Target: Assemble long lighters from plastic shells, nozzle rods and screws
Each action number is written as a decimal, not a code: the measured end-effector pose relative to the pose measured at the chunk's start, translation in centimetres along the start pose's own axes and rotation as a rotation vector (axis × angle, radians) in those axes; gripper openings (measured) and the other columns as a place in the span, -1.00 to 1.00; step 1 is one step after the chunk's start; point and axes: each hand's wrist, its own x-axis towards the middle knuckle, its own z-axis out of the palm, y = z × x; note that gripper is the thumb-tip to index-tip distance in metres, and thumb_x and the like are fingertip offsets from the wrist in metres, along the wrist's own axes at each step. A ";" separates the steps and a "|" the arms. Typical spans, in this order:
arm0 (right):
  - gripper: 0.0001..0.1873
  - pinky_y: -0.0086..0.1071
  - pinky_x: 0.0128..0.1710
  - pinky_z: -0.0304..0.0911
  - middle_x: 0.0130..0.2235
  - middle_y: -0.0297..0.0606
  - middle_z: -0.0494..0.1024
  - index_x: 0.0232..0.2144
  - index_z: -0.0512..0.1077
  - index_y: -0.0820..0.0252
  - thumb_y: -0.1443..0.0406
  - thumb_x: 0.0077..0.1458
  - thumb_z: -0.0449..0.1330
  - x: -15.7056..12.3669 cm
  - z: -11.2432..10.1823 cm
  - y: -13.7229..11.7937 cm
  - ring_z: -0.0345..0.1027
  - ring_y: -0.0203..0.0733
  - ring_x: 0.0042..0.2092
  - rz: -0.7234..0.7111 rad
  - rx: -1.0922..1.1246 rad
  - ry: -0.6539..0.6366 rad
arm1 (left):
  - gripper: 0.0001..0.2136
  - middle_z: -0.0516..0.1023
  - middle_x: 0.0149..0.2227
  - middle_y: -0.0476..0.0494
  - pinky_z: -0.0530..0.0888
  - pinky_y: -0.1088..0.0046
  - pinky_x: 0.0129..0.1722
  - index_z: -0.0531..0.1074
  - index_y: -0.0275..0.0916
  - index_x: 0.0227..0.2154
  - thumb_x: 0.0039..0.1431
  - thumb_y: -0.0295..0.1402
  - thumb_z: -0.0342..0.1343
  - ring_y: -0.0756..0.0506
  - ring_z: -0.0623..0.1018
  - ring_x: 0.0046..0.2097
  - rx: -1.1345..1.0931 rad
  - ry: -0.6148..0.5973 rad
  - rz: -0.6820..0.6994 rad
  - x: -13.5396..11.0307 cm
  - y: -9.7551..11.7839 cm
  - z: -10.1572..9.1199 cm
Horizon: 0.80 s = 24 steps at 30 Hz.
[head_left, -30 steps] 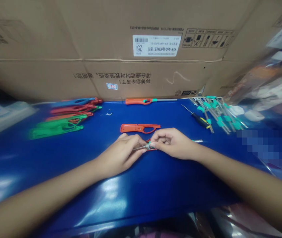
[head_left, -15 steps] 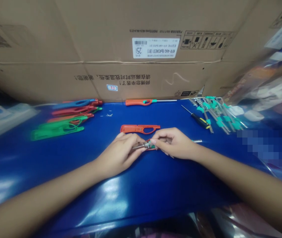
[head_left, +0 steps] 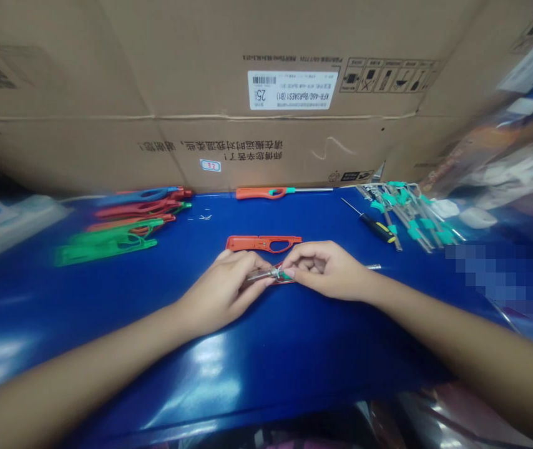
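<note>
Broadly, a carton (head_left: pixel 107 68) fills the top of the frame, above a blue desk (head_left: pixel 257 368). The left hand (head_left: pixel 231 284) and right hand (head_left: pixel 325 271) lie close together at centre. Shells (head_left: pixel 135 206) sit at left, rods (head_left: pixel 415 229) at upper right, a lighter (head_left: pixel 253 194) at upper centre, an orange shell (head_left: pixel 250 242) below it. At centre, the left hand pinches a tube (head_left: pixel 259 274); the right pinches a green part (head_left: pixel 288 275) just beside it.

The tabletop (head_left: pixel 294 355) looked smooth and glossy across the lower frame; the cardboard (head_left: pixel 107 62) above was matt; the orange casing (head_left: pixel 257 242) at centre resembled smooth plastic, the rods (head_left: pixel 407 219) at right shiny metal.
</note>
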 end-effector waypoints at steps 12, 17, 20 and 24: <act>-0.83 -0.45 -0.39 0.24 -0.41 -0.31 0.53 -0.37 0.50 0.25 0.23 0.15 0.26 -0.1 0.2 -0.3 0.33 -0.35 -0.41 -0.002 0.036 -0.017 | -0.88 0.57 -0.20 -0.06 0.35 0.31 -0.12 0.40 -0.18 -0.11 0.40 -0.29 0.05 -0.08 0.53 -0.20 -0.013 -0.011 0.048 -0.2 -0.2 0.1; -0.82 -0.45 -0.43 0.21 -0.44 -0.32 0.50 -0.38 0.50 0.25 0.22 0.14 0.27 -0.2 0.2 -0.6 0.29 -0.36 -0.43 0.026 0.030 -0.036 | -0.89 0.58 -0.19 -0.09 0.34 0.31 -0.12 0.36 -0.20 -0.11 0.42 -0.31 0.02 -0.09 0.54 -0.19 0.007 -0.035 0.103 -0.2 -0.1 0.0; -0.81 -0.47 -0.46 0.16 -0.47 -0.35 0.47 -0.40 0.50 0.25 0.22 0.13 0.27 -0.1 0.2 -0.7 0.23 -0.38 -0.47 0.026 0.015 -0.050 | -0.91 0.58 -0.18 -0.09 0.33 0.32 -0.14 0.34 -0.21 -0.12 0.42 -0.33 0.02 -0.09 0.54 -0.18 0.045 -0.042 0.138 -0.3 -0.1 0.1; -0.81 -0.47 -0.46 0.14 -0.47 -0.35 0.46 -0.40 0.50 0.27 0.22 0.12 0.27 -0.1 0.3 -0.6 0.22 -0.39 -0.47 0.035 0.030 -0.035 | -0.90 0.58 -0.18 -0.08 0.32 0.32 -0.14 0.35 -0.21 -0.11 0.42 -0.33 0.02 -0.09 0.54 -0.18 0.064 -0.033 0.125 -0.2 -0.1 0.2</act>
